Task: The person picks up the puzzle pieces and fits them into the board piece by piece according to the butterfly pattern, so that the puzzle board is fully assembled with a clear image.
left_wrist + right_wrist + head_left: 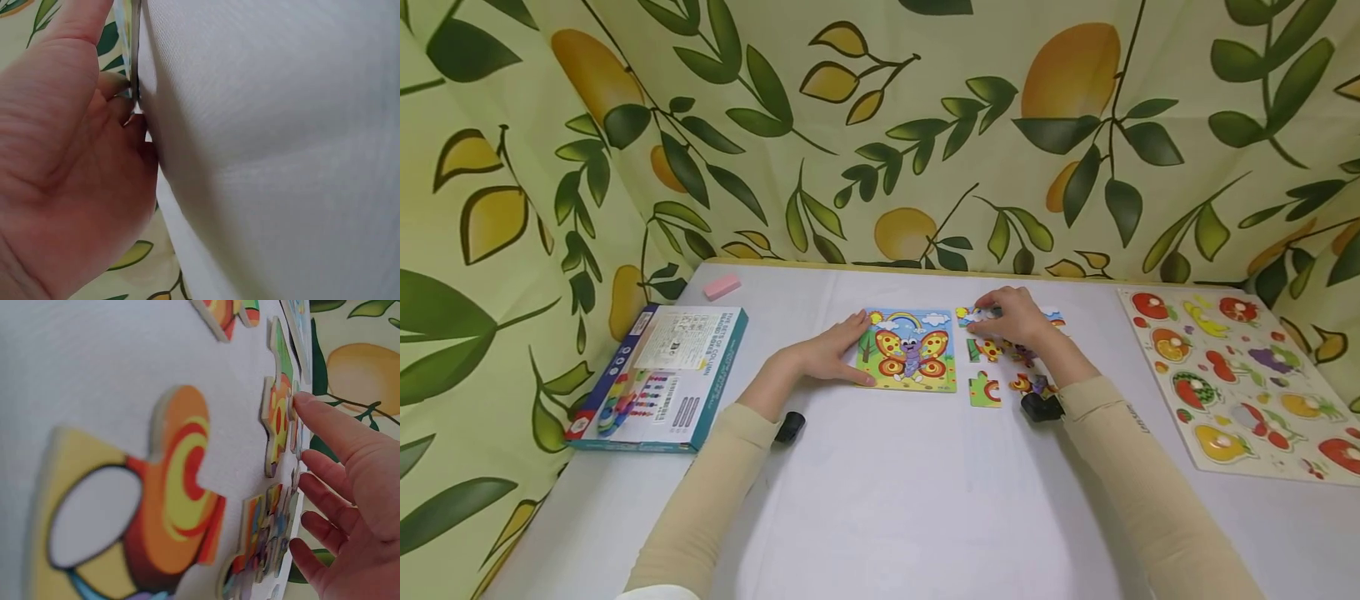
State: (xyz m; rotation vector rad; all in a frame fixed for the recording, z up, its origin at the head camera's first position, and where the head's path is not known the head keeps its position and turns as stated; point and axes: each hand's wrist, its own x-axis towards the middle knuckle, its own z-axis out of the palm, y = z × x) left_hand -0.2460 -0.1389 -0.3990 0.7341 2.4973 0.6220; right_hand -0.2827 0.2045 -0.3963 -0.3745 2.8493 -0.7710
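A finished-looking butterfly picture puzzle lies mid-table. My left hand rests along its left edge, thumb near the lower corner and fingers near the upper one. In the left wrist view, the left hand hides most of the board. To the right, my right hand pinches a puzzle piece with sky and sun in the top row of loose pieces. A green corner piece lies below. In the right wrist view, the right hand reaches past an orange wing piece.
A boxed toy lies at the left, with a pink block behind it. At the right is a wooden fruit peg board. A leaf-patterned curtain hangs along the back edge.
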